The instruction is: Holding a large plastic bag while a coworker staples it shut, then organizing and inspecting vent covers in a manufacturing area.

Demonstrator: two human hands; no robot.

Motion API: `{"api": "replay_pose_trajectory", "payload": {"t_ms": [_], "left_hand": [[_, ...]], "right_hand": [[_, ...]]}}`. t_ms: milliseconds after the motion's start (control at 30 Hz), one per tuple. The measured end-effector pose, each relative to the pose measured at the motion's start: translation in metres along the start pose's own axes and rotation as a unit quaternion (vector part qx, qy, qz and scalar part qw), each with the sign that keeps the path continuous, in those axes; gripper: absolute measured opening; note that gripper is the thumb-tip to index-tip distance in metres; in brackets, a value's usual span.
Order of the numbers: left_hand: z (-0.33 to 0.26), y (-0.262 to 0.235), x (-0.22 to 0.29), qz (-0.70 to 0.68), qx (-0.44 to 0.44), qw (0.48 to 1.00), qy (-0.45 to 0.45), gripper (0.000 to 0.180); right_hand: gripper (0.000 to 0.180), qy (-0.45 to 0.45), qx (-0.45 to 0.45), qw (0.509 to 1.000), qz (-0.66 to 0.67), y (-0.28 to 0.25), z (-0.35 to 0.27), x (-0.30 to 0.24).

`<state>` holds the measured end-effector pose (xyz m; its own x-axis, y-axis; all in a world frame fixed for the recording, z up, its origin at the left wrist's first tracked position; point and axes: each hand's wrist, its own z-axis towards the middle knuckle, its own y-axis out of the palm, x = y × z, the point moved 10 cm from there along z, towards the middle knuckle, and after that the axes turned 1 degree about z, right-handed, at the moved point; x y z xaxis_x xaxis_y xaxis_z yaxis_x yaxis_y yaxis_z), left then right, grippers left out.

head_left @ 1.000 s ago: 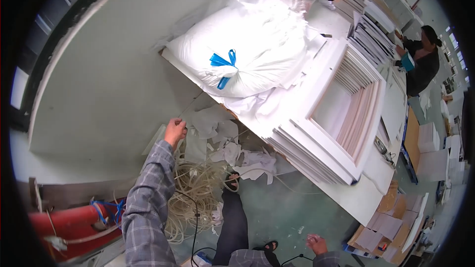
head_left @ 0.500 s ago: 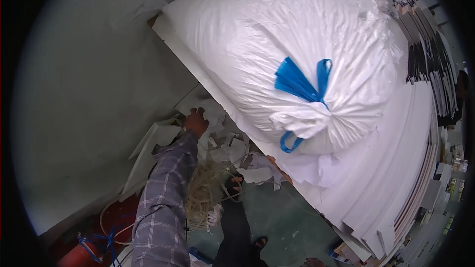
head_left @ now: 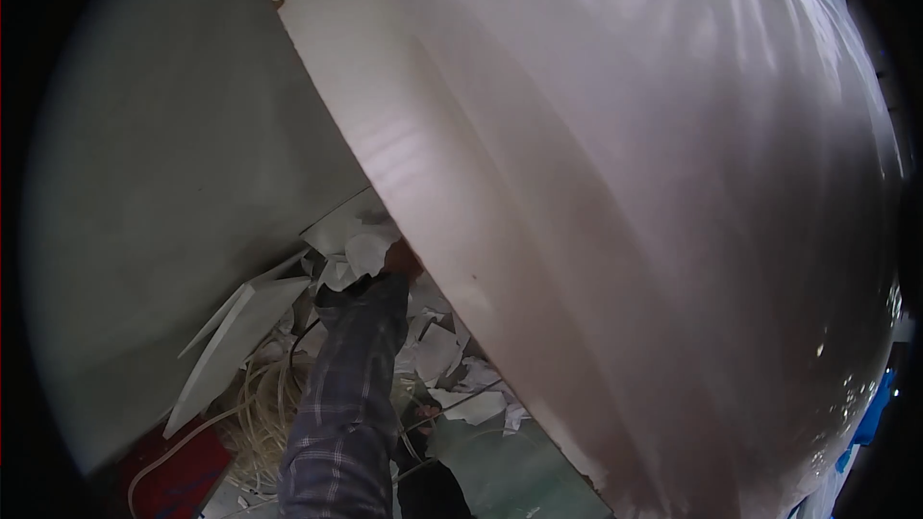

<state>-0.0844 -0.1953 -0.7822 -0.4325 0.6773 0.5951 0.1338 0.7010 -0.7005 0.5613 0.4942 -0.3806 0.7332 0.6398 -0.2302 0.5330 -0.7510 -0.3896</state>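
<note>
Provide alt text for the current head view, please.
A left hand in a plaid sleeve, partly hidden, reaches to the edge of a white tabletop; a bulging white bag fills the right. Paper scraps and pale tubing lie below.

On the bench (head_left: 336,38), the bag (head_left: 654,192) is glossy plastic. Beside the bench, the paper (head_left: 437,353) looks matt and crumpled, the tubing (head_left: 255,418) smooth.

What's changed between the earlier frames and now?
Left hand moved in to the edge of the table, which partly hides it; whether it grips anything can't be seen. Right hand left the picture. View closed in on the bag.

Unchanged: bag on table, hose and paper scraps below.
</note>
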Motion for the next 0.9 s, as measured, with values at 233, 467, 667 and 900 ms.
{"api": "replay_pose_trajectory", "payload": {"t_ms": [233, 467, 667, 900], "left_hand": [[-0.074, 0.050, -0.052, 0.102, -0.106, 0.988, -0.046, 0.029], [-0.125, 0.053, 0.015, 0.174, -0.193, 0.947, 0.191, 0.075], [-0.089, 0.117, 0.073, 0.146, -0.184, 0.952, 0.196, 0.071], [-0.070, 0.128, 0.059, -0.047, -0.015, 0.993, 0.108, 0.034]], "right_hand": [[0.036, 0.115, -0.041, 0.985, 0.119, 0.001, 0.022, -0.084], [0.037, 0.011, -0.028, 0.986, 0.162, 0.002, 0.032, -0.121], [0.052, 0.064, -0.030, 0.980, 0.187, 0.018, 0.034, -0.130], [0.040, 0.021, -0.009, 0.991, 0.132, 0.009, 0.049, -0.166]]}}
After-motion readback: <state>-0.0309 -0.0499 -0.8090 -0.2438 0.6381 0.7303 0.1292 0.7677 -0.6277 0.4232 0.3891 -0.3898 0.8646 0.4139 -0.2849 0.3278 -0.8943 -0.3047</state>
